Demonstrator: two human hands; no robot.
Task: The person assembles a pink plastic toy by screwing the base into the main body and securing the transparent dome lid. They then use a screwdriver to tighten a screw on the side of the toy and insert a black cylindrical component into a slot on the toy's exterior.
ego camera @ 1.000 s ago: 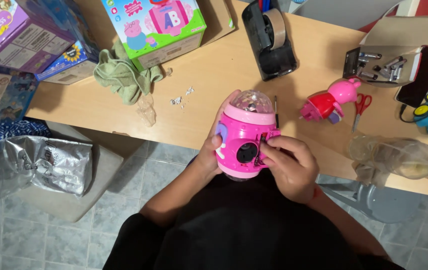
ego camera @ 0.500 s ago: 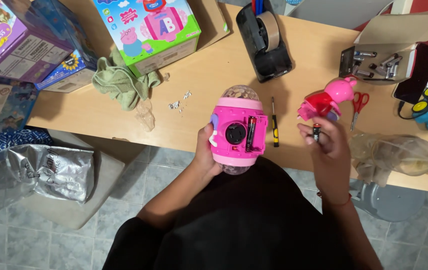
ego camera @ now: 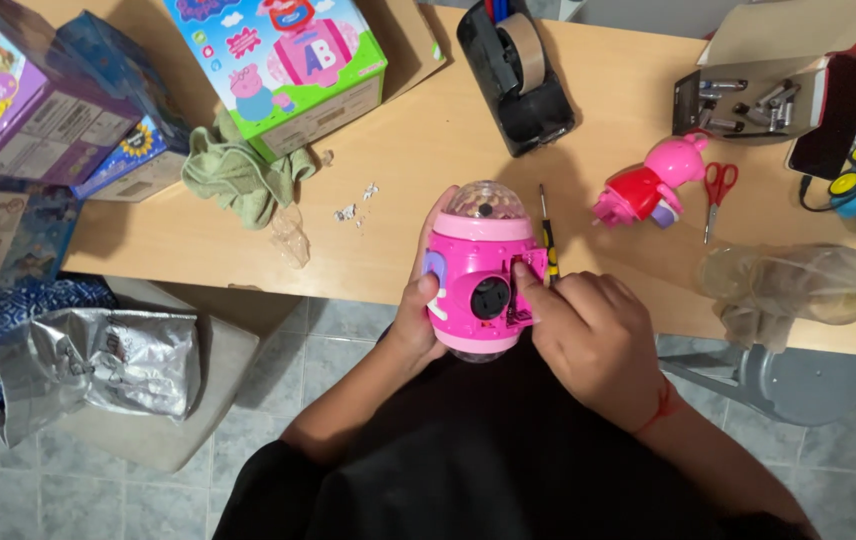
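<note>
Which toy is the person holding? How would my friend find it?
Look at the near edge of the long wooden table, right in the middle. There the left hand and right hand grip a round bright pink plastic toy. Only it has a clear sparkly dome on top; the pink pig figure nearby has none.

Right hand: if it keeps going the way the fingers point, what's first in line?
The right hand points up-left, fingertips already on the pink toy at its open hatch. So the toy comes first; the left hand grips its far side. Depth is hard to judge from above.
</note>
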